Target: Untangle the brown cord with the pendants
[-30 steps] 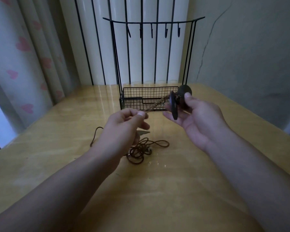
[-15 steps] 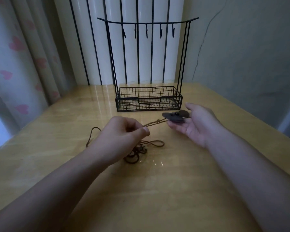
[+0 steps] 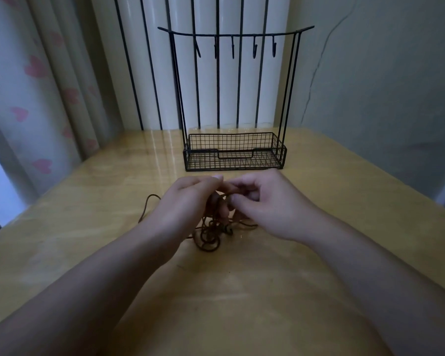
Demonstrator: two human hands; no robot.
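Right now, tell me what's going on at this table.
A person is working on a tangled brown cord with both bare hands. The left hand and right hand are close together above the wooden table, fingers curled and pinching parts of the cord between them. Most of the cord lies in a knotted heap on the table just below the hands, with one loop trailing out to the left. The pendants are not visible. A black wire rack with hooks stands behind, untouched.

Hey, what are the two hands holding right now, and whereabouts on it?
Both the left hand and right hand pinch the brown cord at its raised upper part, above the tangle lying on the table.
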